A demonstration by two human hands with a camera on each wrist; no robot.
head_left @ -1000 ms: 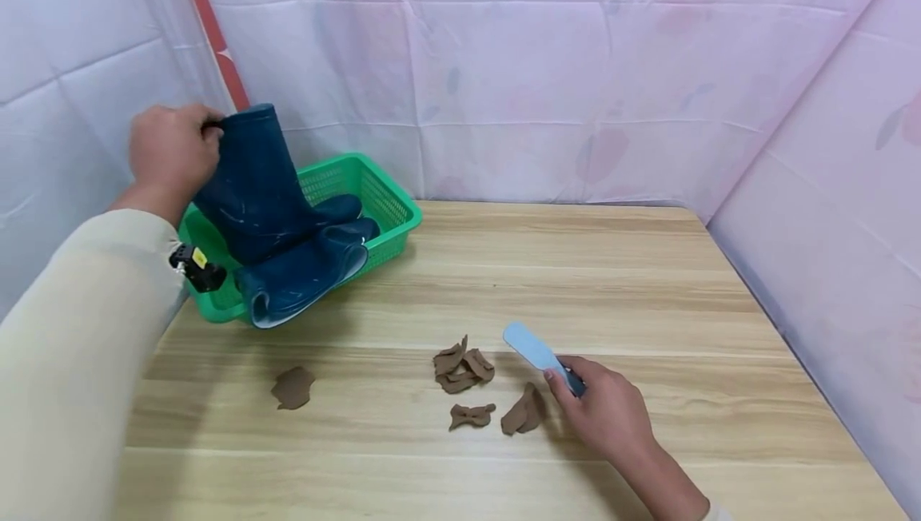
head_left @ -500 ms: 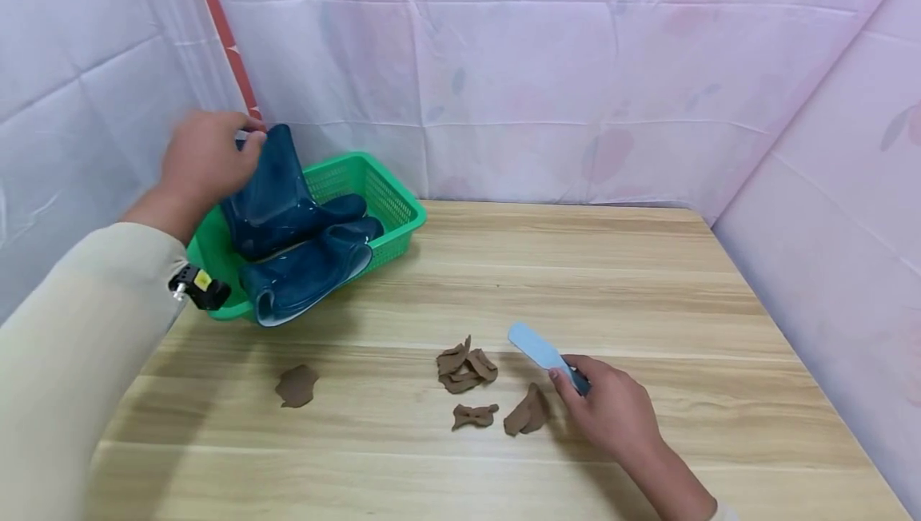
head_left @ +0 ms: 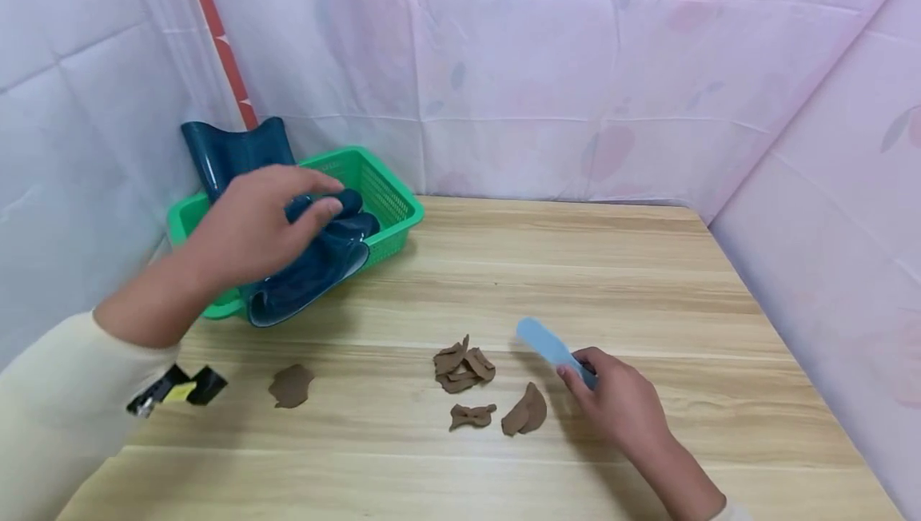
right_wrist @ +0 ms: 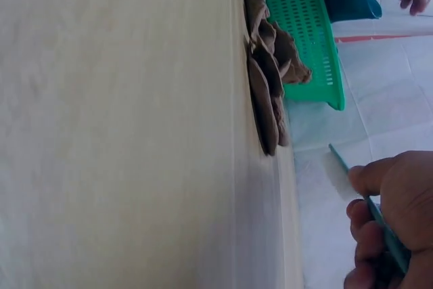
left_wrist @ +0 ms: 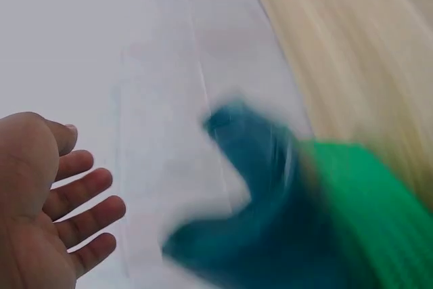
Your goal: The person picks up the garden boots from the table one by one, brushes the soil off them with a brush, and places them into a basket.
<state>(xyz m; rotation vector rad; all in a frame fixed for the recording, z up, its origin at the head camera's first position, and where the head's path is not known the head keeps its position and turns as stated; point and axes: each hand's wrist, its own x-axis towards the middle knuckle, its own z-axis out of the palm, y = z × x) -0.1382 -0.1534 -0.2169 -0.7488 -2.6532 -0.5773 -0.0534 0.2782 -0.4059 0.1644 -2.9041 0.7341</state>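
Note:
My left hand [head_left: 262,221] hovers in front of the dark blue rubber boots [head_left: 237,152], fingers extended and holding nothing; the left wrist view shows its fingers spread apart from the blurred boot. Both boots lie in a green plastic basket [head_left: 392,221], one with its shaft standing up against the back, the other on its side with its opening over the front rim. In my right hand [head_left: 626,401] is a scraper with a flat light-blue blade [head_left: 543,339], gripped by its dark handle above the table. Thin brown clay-like pieces [head_left: 464,365] lie just left of the blade.
A bow-shaped brown piece [head_left: 472,416] and a folded one [head_left: 525,411] lie near the right hand. Another flat brown piece [head_left: 291,386] sits alone at the left of the wooden table [head_left: 576,265]. White patterned cloth [head_left: 504,89] hangs behind and at both sides.
My left hand has let go of the upright boot's top and moved right and down, in front of the boots. The right hand with the scraper has barely moved.

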